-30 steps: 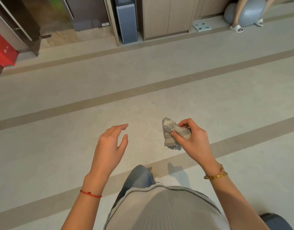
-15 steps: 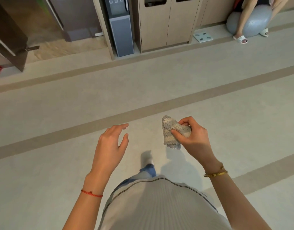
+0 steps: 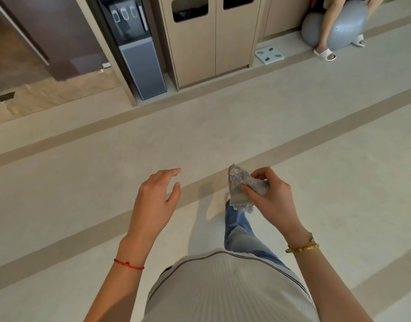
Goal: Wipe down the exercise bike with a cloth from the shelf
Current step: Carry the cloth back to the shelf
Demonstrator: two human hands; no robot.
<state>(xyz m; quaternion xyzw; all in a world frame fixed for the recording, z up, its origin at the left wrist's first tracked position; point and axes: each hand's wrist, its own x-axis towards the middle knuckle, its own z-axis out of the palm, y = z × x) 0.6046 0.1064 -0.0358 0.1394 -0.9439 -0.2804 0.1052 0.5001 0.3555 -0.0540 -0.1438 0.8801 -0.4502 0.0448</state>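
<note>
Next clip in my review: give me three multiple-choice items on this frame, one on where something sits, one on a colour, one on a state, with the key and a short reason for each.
1. Where is the scale?
A. On the floor right of the cabinet
B. On top of the water dispenser
C. Under the left hand

2. What colour is the string on the left wrist?
A. Green
B. Red
C. Black

3. What is the right hand doing?
A. Hanging empty
B. Pressing flat on the floor
C. Gripping a bunched cloth

Key: 1 A, the scale lies on the floor just past the cabinet's right edge. 2 B, a red string circles the left wrist. 3 C, the fingers and thumb curl round the grey cloth, while the left hand is open and empty.
</note>
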